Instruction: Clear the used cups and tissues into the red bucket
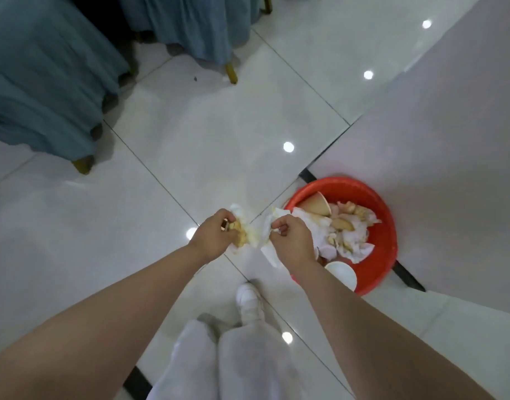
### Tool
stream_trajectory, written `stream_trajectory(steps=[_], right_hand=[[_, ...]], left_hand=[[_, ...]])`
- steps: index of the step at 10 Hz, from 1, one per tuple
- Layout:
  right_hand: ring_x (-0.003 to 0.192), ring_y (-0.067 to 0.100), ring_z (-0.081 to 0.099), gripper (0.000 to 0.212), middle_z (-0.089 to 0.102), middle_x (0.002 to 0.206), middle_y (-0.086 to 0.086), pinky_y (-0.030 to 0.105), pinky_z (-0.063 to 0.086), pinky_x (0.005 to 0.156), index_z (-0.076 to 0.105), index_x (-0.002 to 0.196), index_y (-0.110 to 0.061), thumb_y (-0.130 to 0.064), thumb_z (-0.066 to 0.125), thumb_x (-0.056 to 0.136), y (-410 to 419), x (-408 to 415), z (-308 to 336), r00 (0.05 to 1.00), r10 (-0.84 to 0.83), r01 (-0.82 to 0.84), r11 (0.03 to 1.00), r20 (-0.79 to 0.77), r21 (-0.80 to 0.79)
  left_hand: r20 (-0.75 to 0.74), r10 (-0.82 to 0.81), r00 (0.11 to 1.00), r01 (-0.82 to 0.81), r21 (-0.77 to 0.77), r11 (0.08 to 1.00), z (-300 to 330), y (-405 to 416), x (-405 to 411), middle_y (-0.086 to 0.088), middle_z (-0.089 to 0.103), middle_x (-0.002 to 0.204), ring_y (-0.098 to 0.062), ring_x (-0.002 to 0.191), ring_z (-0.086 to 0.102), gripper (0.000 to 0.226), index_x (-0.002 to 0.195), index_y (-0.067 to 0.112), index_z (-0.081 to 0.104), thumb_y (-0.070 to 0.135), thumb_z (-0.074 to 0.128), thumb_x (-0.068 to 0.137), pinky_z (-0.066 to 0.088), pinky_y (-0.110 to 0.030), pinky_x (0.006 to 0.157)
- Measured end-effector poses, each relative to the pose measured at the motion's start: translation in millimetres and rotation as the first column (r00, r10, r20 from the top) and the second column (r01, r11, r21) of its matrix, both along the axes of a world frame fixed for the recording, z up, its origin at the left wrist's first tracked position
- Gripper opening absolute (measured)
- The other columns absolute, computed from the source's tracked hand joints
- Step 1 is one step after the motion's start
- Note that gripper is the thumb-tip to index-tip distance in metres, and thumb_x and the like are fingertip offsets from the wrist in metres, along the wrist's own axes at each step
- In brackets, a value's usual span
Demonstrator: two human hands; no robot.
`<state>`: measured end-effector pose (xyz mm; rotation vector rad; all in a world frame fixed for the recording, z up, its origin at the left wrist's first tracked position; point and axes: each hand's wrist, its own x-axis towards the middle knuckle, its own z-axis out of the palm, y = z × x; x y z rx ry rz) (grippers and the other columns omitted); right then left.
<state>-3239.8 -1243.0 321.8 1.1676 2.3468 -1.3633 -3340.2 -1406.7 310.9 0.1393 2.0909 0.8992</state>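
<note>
**A:** From the head camera, where is the bucket lying from what you're holding?

**B:** You're gripping a stained tissue wad [252, 235] between both hands, and the red bucket [383, 226] is sitting on the floor just to the right of that grip — its near rim is passing under your right wrist. The wad's long axis is running left to right, hand to hand, pointing at the bucket.

**A:** And the hands?

**B:** Your left hand [216, 235] is curling its fingers round the yellowed end; your right hand [291, 236] is pinching the white end, knuckles up. Both forearms are reaching forward and converging. The right hand is the nearer one, already at the rim.

**A:** What's the move calling for?

**B:** I'd judge a short carry rightward — the left hand is travelling farther. Cups [315, 204] and tissues [351, 241] are already lying inside.
</note>
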Motion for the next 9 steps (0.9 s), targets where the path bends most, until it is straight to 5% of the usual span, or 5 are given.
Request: stream_trajectory(steps=[2,5,6,8,9], right_hand=[[0.082,0.007,0.053,0.019,0.058,0.097,-0.005,0.008,0.034,0.065,0.059,0.087,-0.026,-0.007,0.058,0.084,56.1,58.0,51.9,0.984,-0.161,0.162,0.987,0.069,-0.005],[0.088,0.013,0.056,0.016,0.062,0.094,-0.005,0.009,0.035,0.062,0.064,0.096,-0.018,-0.007,0.059,0.085,121.0,114.5,77.0,0.906,-0.409,0.414,0.910,0.108,-0.029],[0.098,0.017,0.061,0.015,0.061,0.095,-0.010,0.006,0.038,0.065,0.061,0.097,-0.022,-0.012,0.063,0.087,128.6,126.3,75.7,0.892,-0.445,0.452,0.883,0.085,-0.128],[0.124,0.018,0.051,0.051,0.049,0.142,-0.005,0.033,0.041,0.102,0.049,0.137,-0.032,-0.047,0.059,0.090,130.8,146.6,69.8,0.870,-0.474,0.492,0.815,0.135,-0.306],[0.132,0.021,0.045,0.057,0.043,0.149,-0.004,0.033,0.037,0.102,0.042,0.143,-0.033,-0.052,0.053,0.091,129.2,155.3,67.7,0.864,-0.480,0.504,0.818,0.156,-0.278]], left_hand=[[-0.002,-0.160,0.987,0.160,0.037,0.986,46.1,62.9,31.8,-0.002,0.062,0.101,-0.023,0.090,0.061,0.013,0.100,0.025,0.057,0.020,0.060,0.089,0.046,-0.029,0.078],[-0.080,-0.374,0.924,0.377,0.030,0.926,79.0,157.4,58.7,0.000,0.061,0.098,-0.023,0.088,0.059,0.014,0.099,0.024,0.058,0.018,0.063,0.088,0.048,-0.033,0.076],[-0.086,-0.434,0.897,0.436,0.001,0.900,78.3,172.2,70.8,0.000,0.063,0.110,-0.022,0.098,0.061,0.022,0.111,0.022,0.061,0.021,0.064,0.089,0.051,-0.036,0.087],[-0.071,-0.550,0.832,0.543,-0.097,0.834,80.3,178.7,82.3,-0.001,0.039,0.152,-0.021,0.138,0.038,0.058,0.143,0.022,0.045,0.038,0.064,0.091,0.032,-0.038,0.114],[-0.057,-0.553,0.831,0.549,-0.072,0.833,80.3,179.5,84.7,-0.004,0.041,0.151,-0.023,0.138,0.039,0.057,0.145,0.017,0.041,0.037,0.058,0.094,0.031,-0.040,0.114]])
